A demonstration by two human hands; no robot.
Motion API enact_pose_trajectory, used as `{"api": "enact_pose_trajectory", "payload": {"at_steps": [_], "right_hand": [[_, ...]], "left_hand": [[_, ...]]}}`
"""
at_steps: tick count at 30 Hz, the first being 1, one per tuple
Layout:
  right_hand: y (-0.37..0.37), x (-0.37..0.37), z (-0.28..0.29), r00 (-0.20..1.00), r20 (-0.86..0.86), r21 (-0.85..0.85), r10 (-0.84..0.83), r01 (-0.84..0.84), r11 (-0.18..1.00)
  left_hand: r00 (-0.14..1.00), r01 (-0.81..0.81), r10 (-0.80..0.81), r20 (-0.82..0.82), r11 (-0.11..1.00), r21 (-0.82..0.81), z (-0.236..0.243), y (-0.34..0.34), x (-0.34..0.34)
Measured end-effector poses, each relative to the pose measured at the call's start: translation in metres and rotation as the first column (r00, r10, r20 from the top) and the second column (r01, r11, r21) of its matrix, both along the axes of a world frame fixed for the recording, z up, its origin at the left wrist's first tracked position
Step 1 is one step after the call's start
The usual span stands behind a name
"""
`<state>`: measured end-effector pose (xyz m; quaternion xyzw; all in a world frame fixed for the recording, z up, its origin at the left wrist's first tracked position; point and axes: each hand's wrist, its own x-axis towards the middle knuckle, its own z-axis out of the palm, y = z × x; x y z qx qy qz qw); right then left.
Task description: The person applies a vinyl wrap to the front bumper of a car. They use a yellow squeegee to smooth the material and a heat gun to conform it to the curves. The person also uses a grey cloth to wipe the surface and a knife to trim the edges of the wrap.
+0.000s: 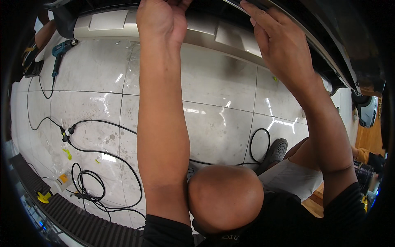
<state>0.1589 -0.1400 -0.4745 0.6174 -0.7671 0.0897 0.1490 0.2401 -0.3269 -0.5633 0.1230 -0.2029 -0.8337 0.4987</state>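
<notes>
A beige side sill panel (197, 36) of a vehicle runs across the top of the view. My left hand (160, 18) reaches up over it, palm side showing, into the dark opening; its fingertips are cut off by the upper edge. Farther right, my right hand (284, 45) is at a narrow trim strip (232, 3) with a bright edge. Its index finger lies along the strip and the thumb is tucked close below, with the other fingers bent. What is under those fingertips is mostly hidden.
On the tiled floor (218, 78) lie a teal corded power tool (59, 52), a looped black cable (135, 185) and a cable connector (66, 133). Another person's arm (44, 35) shows at upper left. A ribbed black mat (78, 224) borders the lower left; my bent knee (226, 197) sits between my arms.
</notes>
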Motion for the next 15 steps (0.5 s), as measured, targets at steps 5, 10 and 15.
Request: {"api": "enact_pose_trajectory", "payload": {"at_steps": [5, 10, 15], "right_hand": [[0.002, 0.005, 0.006, 0.999, 0.003, 0.045, -0.046, 0.046, 0.998], [0.009, -0.002, 0.003, 0.998, -0.055, 0.015, -0.001, 0.002, 1.000], [0.015, -0.008, 0.004, 0.999, -0.047, -0.009, 0.027, -0.027, 1.000]], "left_hand": [[0.998, -0.012, 0.012, -0.057, 1.000, -0.008, 0.003, 0.004, -0.003], [0.995, 0.004, -0.008, -0.098, 0.999, -0.038, -0.006, -0.001, -0.007], [0.995, -0.020, 0.020, -0.102, 1.000, 0.001, -0.011, -0.001, -0.008]]}}
